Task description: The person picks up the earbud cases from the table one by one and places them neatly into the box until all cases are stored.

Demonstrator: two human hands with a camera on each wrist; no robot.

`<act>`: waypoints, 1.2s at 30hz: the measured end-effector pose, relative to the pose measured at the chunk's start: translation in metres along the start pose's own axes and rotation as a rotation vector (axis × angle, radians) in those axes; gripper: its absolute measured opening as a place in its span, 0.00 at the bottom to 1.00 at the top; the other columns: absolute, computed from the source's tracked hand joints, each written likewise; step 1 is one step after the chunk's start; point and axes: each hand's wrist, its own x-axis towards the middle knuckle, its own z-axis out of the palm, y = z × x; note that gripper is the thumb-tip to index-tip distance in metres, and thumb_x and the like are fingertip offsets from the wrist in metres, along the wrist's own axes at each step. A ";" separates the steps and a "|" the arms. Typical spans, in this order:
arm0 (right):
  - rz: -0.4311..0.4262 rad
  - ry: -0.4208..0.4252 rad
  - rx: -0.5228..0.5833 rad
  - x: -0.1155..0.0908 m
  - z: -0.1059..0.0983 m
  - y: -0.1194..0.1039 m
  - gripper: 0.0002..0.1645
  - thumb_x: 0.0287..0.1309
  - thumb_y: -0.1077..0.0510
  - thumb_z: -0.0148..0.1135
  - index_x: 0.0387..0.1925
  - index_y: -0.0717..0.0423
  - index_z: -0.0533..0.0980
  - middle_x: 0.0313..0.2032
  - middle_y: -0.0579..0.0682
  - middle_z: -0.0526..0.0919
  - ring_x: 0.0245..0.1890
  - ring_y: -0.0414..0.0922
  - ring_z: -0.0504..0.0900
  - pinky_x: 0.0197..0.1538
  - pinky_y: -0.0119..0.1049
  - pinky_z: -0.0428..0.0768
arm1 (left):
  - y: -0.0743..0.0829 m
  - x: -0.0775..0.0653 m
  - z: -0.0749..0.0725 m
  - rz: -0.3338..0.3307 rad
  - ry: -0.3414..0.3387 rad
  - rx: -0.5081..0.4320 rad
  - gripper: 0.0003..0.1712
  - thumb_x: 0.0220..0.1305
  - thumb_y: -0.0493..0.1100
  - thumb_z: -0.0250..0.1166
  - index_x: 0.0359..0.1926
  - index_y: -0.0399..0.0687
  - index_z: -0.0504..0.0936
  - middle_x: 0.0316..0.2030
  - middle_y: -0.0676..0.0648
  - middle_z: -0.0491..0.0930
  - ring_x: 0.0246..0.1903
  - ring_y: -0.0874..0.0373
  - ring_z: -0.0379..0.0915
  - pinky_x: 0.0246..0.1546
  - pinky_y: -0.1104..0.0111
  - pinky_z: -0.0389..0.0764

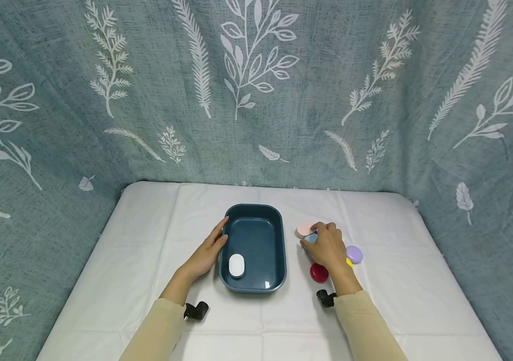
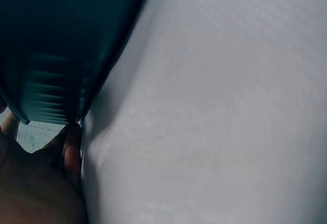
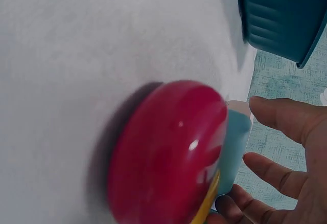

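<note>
A dark teal rectangular tray (image 1: 256, 290) stands on the white cloth, with a white rounded piece (image 1: 236, 265) inside near its front left corner. My left hand (image 1: 203, 255) rests against the tray's left side, fingers extended along the rim. To the right of the tray, my right hand (image 1: 327, 246) reaches over a light blue piece (image 3: 236, 142), thumb and fingers spread around it. The right wrist view shows a gap at the thumb tip. A glossy red rounded piece (image 1: 319, 273) lies nearer the front, beside this hand.
A pale pink piece (image 1: 304, 229) lies just beyond the blue one. Right of the hand are a purple piece (image 1: 354, 254) and a yellow piece (image 1: 349, 262), the latter mostly hidden. A leaf-patterned curtain (image 1: 256, 140) hangs behind the table (image 1: 148, 220).
</note>
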 end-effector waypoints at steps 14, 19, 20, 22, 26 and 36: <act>-0.015 0.009 -0.029 0.000 0.003 -0.002 0.27 0.59 0.49 0.73 0.52 0.59 0.76 0.52 0.66 0.75 0.51 0.62 0.74 0.48 0.55 0.78 | 0.001 0.000 -0.001 0.012 0.001 0.005 0.32 0.84 0.58 0.45 0.81 0.80 0.49 0.82 0.42 0.52 0.81 0.43 0.47 0.79 0.39 0.48; -0.015 0.013 -0.043 -0.002 0.002 -0.003 0.25 0.57 0.50 0.73 0.49 0.60 0.75 0.48 0.65 0.76 0.49 0.61 0.74 0.49 0.55 0.78 | 0.003 0.000 -0.001 0.009 0.004 0.012 0.32 0.83 0.59 0.45 0.81 0.82 0.49 0.82 0.43 0.52 0.82 0.43 0.47 0.79 0.38 0.47; -0.015 0.012 -0.048 -0.002 0.002 -0.003 0.25 0.57 0.50 0.73 0.49 0.59 0.75 0.48 0.65 0.76 0.49 0.61 0.74 0.49 0.55 0.78 | 0.003 0.000 -0.001 0.008 0.004 0.014 0.32 0.83 0.59 0.45 0.81 0.82 0.48 0.82 0.43 0.52 0.82 0.42 0.47 0.79 0.38 0.47; -0.017 0.010 -0.057 -0.002 0.002 -0.004 0.24 0.57 0.51 0.72 0.49 0.59 0.75 0.48 0.65 0.77 0.49 0.61 0.75 0.49 0.56 0.78 | 0.003 0.000 0.000 0.006 0.004 0.014 0.31 0.83 0.59 0.45 0.81 0.82 0.48 0.82 0.43 0.52 0.82 0.43 0.47 0.79 0.38 0.47; -0.022 0.005 -0.070 -0.003 0.001 -0.004 0.23 0.57 0.52 0.72 0.49 0.60 0.75 0.47 0.65 0.79 0.48 0.61 0.75 0.48 0.55 0.78 | 0.004 0.000 0.000 0.003 0.006 0.018 0.31 0.84 0.58 0.44 0.81 0.82 0.48 0.82 0.44 0.52 0.82 0.43 0.47 0.79 0.39 0.48; -0.028 0.023 -0.052 -0.004 -0.001 -0.001 0.23 0.57 0.52 0.72 0.50 0.59 0.76 0.47 0.64 0.81 0.48 0.61 0.77 0.49 0.56 0.79 | 0.002 0.000 0.001 -0.005 0.004 0.010 0.31 0.84 0.58 0.45 0.81 0.83 0.49 0.81 0.42 0.53 0.81 0.43 0.47 0.79 0.38 0.47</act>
